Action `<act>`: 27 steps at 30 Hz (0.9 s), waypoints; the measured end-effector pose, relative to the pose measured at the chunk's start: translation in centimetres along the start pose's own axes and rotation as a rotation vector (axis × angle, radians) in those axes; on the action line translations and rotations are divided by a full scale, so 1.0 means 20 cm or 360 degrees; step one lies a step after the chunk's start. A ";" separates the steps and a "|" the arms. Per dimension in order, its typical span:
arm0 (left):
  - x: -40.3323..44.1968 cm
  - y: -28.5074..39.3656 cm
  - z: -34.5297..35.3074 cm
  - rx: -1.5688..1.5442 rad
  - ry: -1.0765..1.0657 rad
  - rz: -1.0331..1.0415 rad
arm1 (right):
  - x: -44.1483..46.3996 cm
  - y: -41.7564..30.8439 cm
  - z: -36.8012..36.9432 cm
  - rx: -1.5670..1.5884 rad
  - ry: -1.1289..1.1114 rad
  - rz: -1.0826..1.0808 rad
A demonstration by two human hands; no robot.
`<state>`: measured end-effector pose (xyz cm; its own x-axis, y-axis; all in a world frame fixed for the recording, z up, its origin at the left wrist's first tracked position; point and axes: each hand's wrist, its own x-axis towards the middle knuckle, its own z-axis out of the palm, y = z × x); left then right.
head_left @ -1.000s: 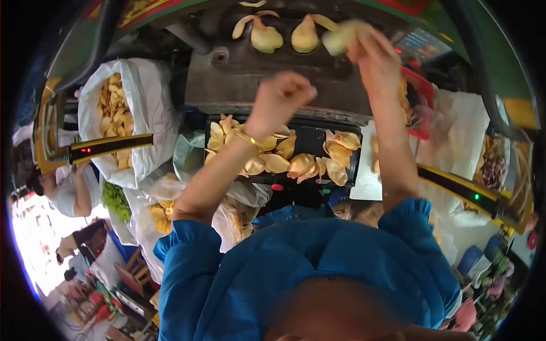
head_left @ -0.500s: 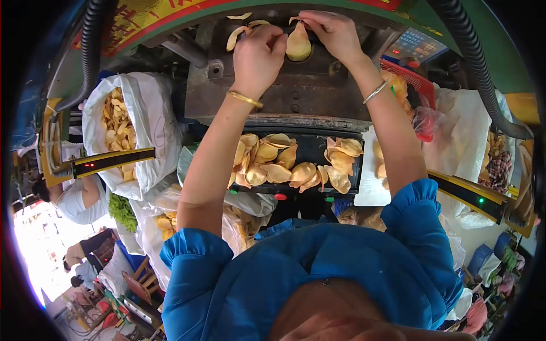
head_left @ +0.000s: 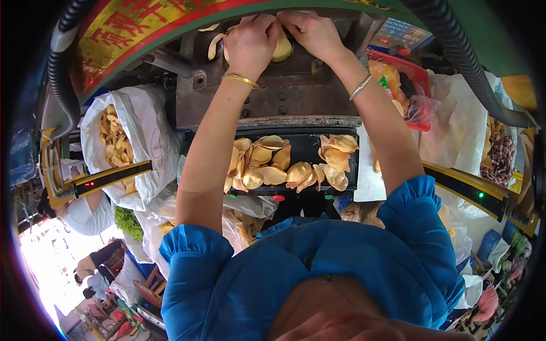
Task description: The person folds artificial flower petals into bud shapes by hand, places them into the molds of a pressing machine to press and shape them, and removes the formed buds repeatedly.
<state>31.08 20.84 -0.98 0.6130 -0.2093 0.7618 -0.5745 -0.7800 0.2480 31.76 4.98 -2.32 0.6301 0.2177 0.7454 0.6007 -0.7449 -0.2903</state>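
Note:
On the dark metal plate [head_left: 227,102] under the machine, a pale pear-shaped piece [head_left: 282,50] sits between my hands. My left hand [head_left: 251,45], with a gold bangle at the wrist, has its fingers bent at the top of the piece; what they pinch is too hidden to name. My right hand [head_left: 311,33], with a silver bangle, has its fingers closed close beside the left ones, and its fingertips' hold is unclear. Curved strips [head_left: 215,46] lie left of my left hand. Tan cupped pieces [head_left: 273,165] fill much of the black tray [head_left: 307,149] below.
A white sack [head_left: 156,133] of tan pieces stands left. A red basket [head_left: 418,74] with bagged pieces is at the right, under a keypad panel [head_left: 401,33]. Yellow-black bars [head_left: 466,184] flank both sides. Another person's arm [head_left: 94,199] shows far left.
Both hands first came down from raised, moving positions to the pear-shaped pieces, then drew together over the remaining visible one. The view has shifted, showing more of the machine's red and yellow sign.

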 end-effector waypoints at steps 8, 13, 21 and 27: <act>0.01 0.00 0.02 0.0190 -0.0082 0.0118 | 0.03 -0.05 -0.07 -0.0265 -0.0311 0.0281; 0.04 -0.06 0.06 0.0080 -0.0035 0.0241 | 0.00 0.01 -0.02 -0.0180 -0.0327 0.0267; 0.04 0.00 0.02 0.0264 -0.0286 0.0111 | 0.01 0.03 0.02 -0.0258 -0.0556 0.0385; -0.06 0.20 -0.25 -0.0435 -0.0122 -0.0245 | -0.03 0.15 0.08 0.0028 -0.0332 0.0249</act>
<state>25.41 20.92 2.11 0.7370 -0.1530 0.6583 -0.5899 -0.6209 0.5162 34.00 3.73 -4.61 0.8029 0.2274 0.5510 0.4951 -0.7692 -0.4040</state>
